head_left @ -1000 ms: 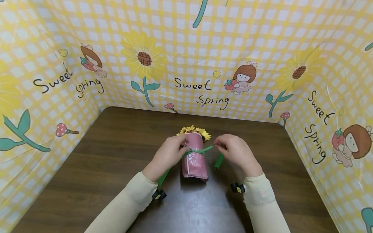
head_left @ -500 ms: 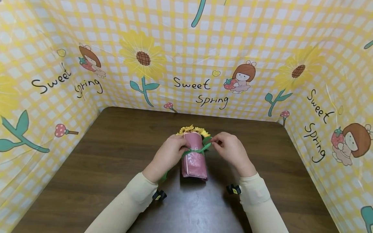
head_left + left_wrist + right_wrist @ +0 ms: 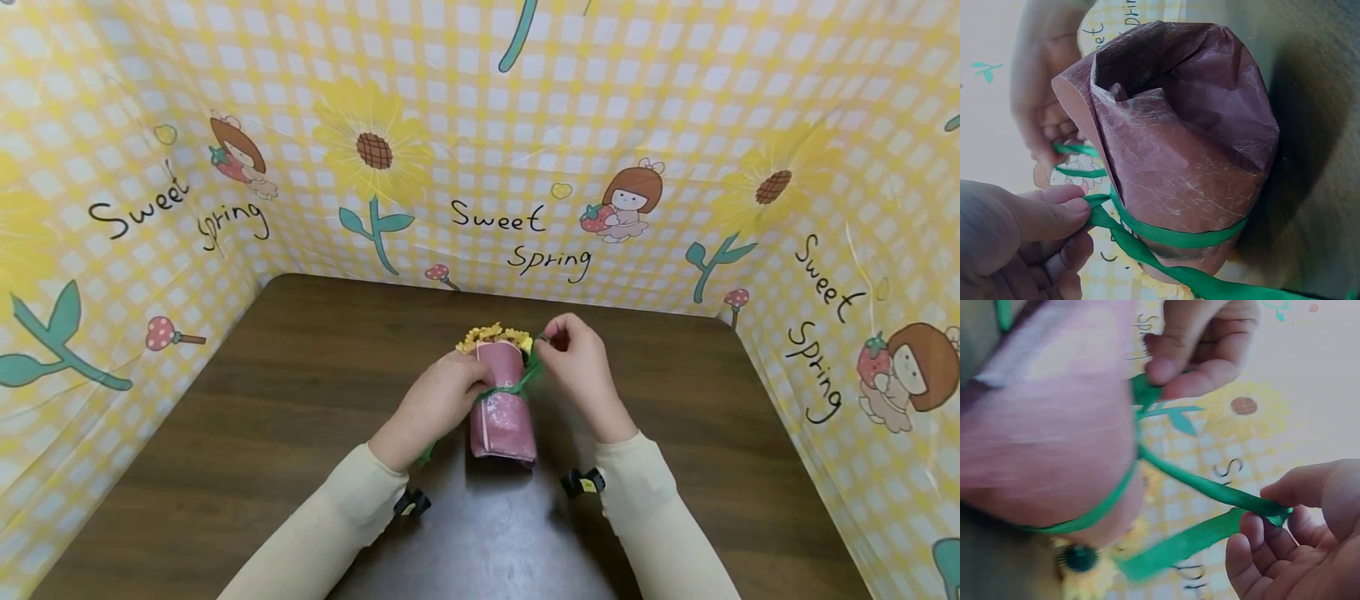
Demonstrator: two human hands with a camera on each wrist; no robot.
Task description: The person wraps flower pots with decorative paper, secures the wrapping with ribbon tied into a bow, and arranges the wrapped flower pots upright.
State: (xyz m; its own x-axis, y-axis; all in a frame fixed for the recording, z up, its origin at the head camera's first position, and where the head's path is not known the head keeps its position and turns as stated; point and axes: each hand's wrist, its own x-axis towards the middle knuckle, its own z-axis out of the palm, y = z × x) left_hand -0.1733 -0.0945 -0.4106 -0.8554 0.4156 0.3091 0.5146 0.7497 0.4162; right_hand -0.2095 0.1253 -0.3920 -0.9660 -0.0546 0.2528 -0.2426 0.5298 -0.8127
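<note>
A bouquet wrapped in pink paper (image 3: pixel 502 425) lies on the table, its yellow sunflowers (image 3: pixel 487 335) pointing away from me. Green ribbon (image 3: pixel 1179 237) runs round the paper's middle and is crossed on the upper side. My left hand (image 3: pixel 442 396) pinches the ribbon close to the crossing, between thumb and forefinger. To the right of the flowers, my right hand (image 3: pixel 577 362) pinches the other ribbon length (image 3: pixel 1210 487), drawn taut from the crossing, with its loose tail hanging below the fingers. The wrapper's crumpled open bottom end shows in the left wrist view.
The dark wooden table (image 3: pixel 225 417) reaches back to a yellow checked cloth (image 3: pixel 480 150) printed with sunflowers and words, which stands round it on the back and sides. A small black device (image 3: pixel 412 502) sits at each wrist.
My right hand has moved inward and away from me, up beside the flowers, carrying its ribbon length with it. My left hand stays at the crossing.
</note>
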